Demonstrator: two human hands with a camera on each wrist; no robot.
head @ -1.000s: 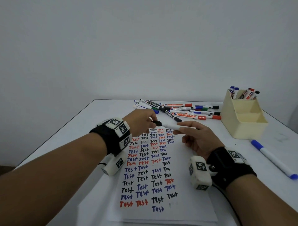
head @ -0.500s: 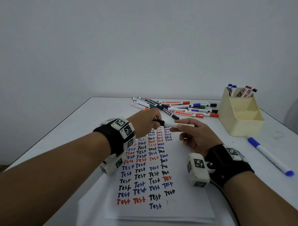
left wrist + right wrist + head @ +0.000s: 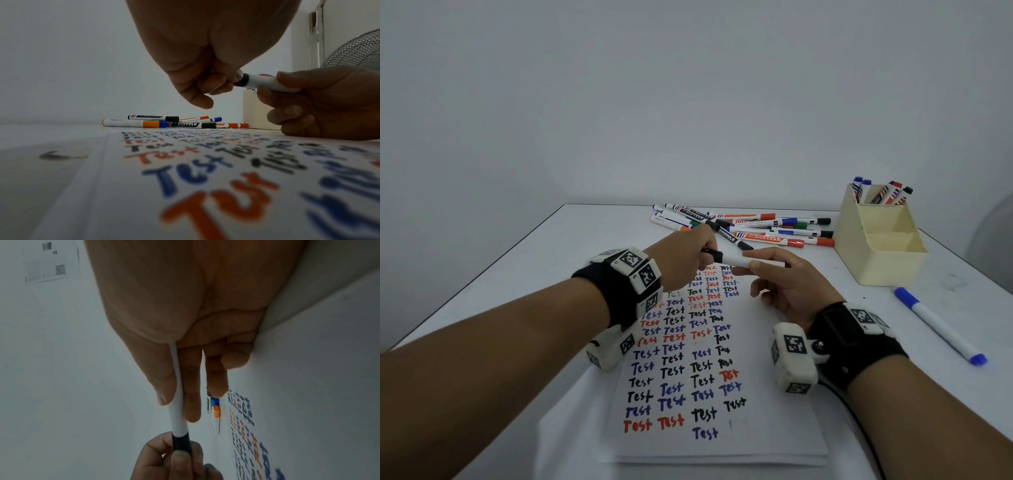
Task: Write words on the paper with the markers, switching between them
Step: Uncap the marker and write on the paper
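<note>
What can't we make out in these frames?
- Marker tip: all views, covered by the black cap in the left hand.
- Marker rear end: head view, behind the right hand.
- Near words on the paper: left wrist, blurred.
- Labels on the pile: head view, too small.

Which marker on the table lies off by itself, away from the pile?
The blue-capped marker, alone to the right of the cream pen holder. The other loose markers are bunched behind the paper.
</note>
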